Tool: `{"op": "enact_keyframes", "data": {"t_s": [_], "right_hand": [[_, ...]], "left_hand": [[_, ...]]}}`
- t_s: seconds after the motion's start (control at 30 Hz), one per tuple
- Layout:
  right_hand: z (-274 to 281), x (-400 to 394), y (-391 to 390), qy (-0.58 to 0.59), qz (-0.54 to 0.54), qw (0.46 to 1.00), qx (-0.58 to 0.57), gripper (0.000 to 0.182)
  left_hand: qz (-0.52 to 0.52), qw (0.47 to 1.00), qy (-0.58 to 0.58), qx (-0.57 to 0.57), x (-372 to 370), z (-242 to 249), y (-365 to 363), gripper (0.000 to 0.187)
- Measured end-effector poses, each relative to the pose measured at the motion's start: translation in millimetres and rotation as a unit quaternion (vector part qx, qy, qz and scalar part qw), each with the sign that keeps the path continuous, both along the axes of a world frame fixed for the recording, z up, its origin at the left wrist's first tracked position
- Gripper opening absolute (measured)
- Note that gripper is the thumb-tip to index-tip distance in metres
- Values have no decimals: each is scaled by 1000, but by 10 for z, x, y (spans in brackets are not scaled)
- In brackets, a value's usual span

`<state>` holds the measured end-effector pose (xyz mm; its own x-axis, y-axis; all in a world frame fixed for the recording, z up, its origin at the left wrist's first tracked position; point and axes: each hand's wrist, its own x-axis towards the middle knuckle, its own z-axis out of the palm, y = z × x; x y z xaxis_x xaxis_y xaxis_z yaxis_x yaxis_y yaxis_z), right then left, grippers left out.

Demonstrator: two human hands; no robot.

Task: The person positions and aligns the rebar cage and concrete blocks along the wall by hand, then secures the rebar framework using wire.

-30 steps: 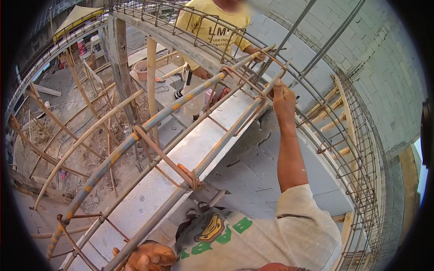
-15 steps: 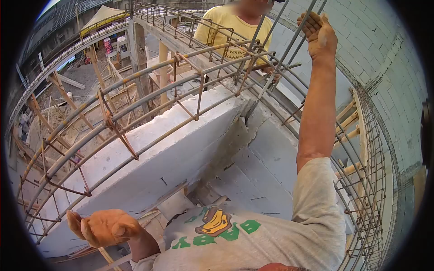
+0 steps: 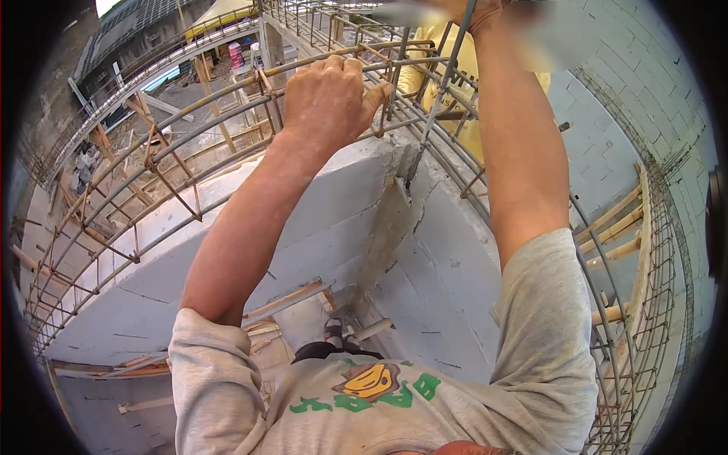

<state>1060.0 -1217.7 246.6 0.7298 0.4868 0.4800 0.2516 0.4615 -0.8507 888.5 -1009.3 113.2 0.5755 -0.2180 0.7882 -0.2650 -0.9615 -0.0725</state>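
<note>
My left hand (image 3: 327, 97) is closed over the top of the horizontal rebar cage (image 3: 221, 100), knuckles up, its thumb reaching toward the upright bars. At the upper edge, my right hand (image 3: 485, 17) grips a vertical rebar (image 3: 453, 64); part of that hand is cut off and blurred. Where the cages meet, the upright bars rise from the corner of the white block wall (image 3: 318, 199). Thin wire ties (image 3: 152, 161) hold the bars of the cage together.
A person in a yellow shirt (image 3: 469, 125) stands just beyond the corner. Another rebar cage (image 3: 658, 303) curves down the right side by wooden poles (image 3: 613, 227). Below lie loose boards (image 3: 284, 302). A grey block wall (image 3: 633, 91) rises at right.
My left hand has risen from the lower left onto the rebar cage. My right hand has gone from open beside the upright bars to gripping one. The view has shifted.
</note>
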Motion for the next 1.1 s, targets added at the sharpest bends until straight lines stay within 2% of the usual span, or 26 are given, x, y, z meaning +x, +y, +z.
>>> {"op": "enact_keyframes", "data": {"t_s": [0.07, 0.1, 0.2, 0.23, 0.33, 0.43, 0.5, 0.57, 0.67, 0.7, 0.8, 0.83, 0.93, 0.97, 1.1], "right_hand": [[-15, -25, 77, -12, 9, 1000, -3, 66], [1, -94, 127, 21, -53, 998, -4, 63], [1, -142, 184, 27, -67, 996, -50, 60], [-14, -106, 207, 39, -80, 995, -38, 55], [-77, 154, 193, -8, -54, 997, -50, 51], [-94, 95, 225, -4, -89, 995, -44, 51], [-82, 151, 297, -27, -86, 996, -16, 52], [-132, 21, 228, -21, -64, 998, -13, 53], [-148, 235, 114, -6, -58, 998, -27, 55], [9, 248, 274, -6, -37, 999, -16, 56], [-151, -91, 134, 51, -25, 998, 22, 63], [-210, -163, 65, 53, 25, 998, 33, 73], [-179, -463, 3, 84, -40, 996, 17, 84], [-195, -407, -34, 62, -25, 998, 2, 94], [-220, -378, -24, 28, -58, 998, -6, 101]], "left_hand": [[31, 999, -3, 13, 177, -90, -76, 58], [40, 998, -55, 16, 212, -110, -98, 55], [50, 998, -45, -6, 249, -101, -136, 55], [55, 995, -81, -6, 286, -132, -142, 53], [61, 997, -38, -36, 247, -92, -178, 50], [63, 991, -113, -31, 321, -161, -159, 48], [65, 990, -120, -30, 356, -137, -127, 48], [62, 995, -59, -49, 269, -115, -192, 50], [55, 996, -17, -74, 170, -107, -218, 52], [66, 994, -49, -78, 226, -22, -136, 51], [55, 993, -65, -83, 281, -147, -201, 49], [55, 992, -59, -93, 294, -146, -197, 48], [58, 990, -64, -113, 280, -116, -203, 46], [59, 989, -73, -112, 298, -133, -211, 46], [56, 989, -93, -97, 307, -162, -226, 45]]}}
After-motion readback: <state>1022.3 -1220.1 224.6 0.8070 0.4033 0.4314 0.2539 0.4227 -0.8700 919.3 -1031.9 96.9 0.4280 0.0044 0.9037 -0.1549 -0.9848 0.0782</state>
